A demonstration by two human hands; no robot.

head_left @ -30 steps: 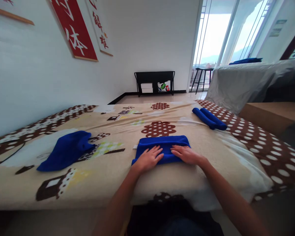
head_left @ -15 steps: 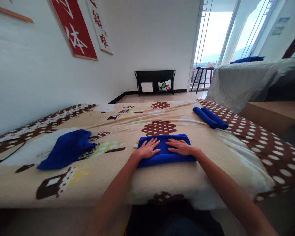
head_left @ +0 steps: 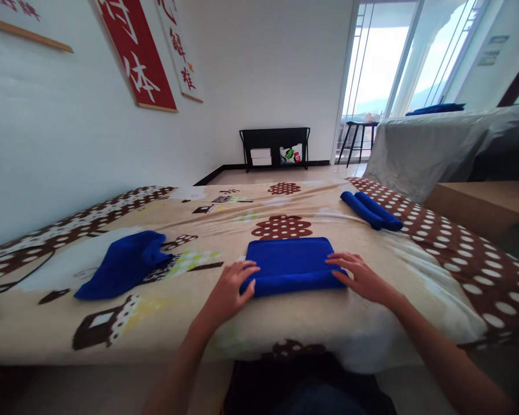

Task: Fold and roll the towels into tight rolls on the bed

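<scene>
Now | left hand (head_left: 227,291) loose at folded towel (head_left: 289,262) end (near edge) | right hand (head_left: 362,279) likewise unclenched

I am stretching both bare forearms forward, hands set apart. My left hand (head_left: 229,288) is lying palm down, fingers loosely curled and pointing right; my right hand (head_left: 361,278) is lying flat, fingers spread, pointing left.

Crumpled blue towel (head_left: 123,262) left on patterned blanket (head_left: 225,230); two rolled towels (head_left: 371,210) far right; red banner (head_left: 136,55) on wall.
</scene>
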